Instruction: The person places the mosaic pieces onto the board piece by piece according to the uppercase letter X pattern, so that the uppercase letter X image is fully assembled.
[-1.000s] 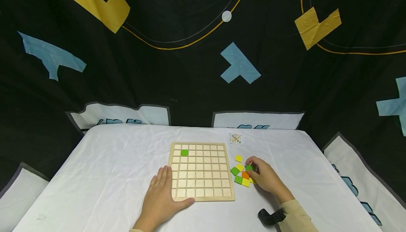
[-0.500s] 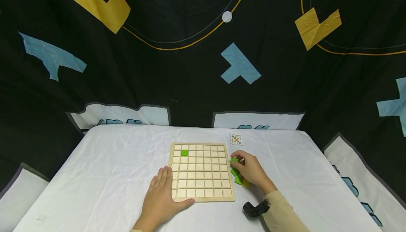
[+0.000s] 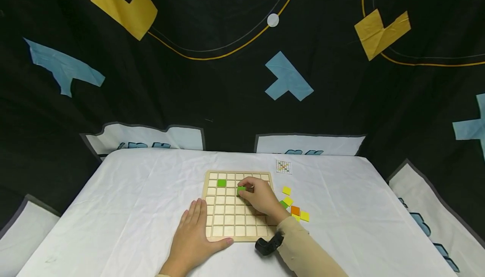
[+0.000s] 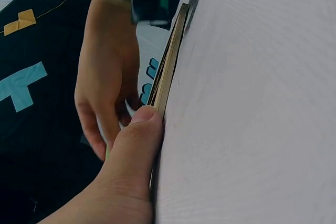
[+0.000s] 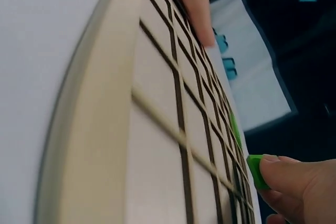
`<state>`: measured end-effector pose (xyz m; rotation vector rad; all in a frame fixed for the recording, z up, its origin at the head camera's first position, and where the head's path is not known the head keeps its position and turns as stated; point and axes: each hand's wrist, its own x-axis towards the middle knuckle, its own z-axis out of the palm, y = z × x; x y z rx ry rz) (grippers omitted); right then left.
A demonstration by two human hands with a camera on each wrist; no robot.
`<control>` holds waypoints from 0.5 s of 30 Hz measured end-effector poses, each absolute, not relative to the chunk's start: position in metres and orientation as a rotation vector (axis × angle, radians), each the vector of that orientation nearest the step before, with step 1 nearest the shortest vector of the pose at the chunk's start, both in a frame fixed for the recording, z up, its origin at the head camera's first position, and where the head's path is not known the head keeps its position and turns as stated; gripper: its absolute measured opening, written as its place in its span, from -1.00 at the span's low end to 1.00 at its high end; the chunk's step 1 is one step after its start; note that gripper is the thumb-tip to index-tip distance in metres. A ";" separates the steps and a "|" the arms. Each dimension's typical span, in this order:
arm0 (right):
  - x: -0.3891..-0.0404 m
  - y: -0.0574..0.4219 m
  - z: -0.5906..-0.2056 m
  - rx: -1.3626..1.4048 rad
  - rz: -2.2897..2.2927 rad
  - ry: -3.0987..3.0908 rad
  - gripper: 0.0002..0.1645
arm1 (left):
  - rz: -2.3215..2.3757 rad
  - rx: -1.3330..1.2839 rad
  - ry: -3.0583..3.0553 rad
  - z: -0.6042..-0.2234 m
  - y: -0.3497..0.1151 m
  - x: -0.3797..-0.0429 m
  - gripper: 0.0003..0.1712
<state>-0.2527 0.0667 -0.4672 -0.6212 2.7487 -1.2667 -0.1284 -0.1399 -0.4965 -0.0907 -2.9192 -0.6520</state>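
though earlier beside board (image 3: 229, 209), green tile (image 5: 256, 171) now over it

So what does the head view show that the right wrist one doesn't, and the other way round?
Only the head view shows the small patterned card, the loose orange tile and yellow tiles, and the black device at the right sleeve.

Only the right wrist view gives a low close-up along the wooden board's frame, bringing out the ridges between its squares.

Both show the right hand pinching a green tile, a second green tile on the board, the left hand at the board's edge, and the dark curtain.
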 end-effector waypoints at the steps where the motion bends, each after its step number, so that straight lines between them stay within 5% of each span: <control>1: -0.253 0.062 -0.468 -0.625 -1.270 2.749 -0.77 | -0.653 -0.091 -2.917 -0.497 -0.140 -0.128 0.60; 15: -0.255 0.035 -0.473 -0.646 -1.154 2.857 -0.80 | -0.627 -0.105 -2.883 -0.497 -0.141 -0.128 0.58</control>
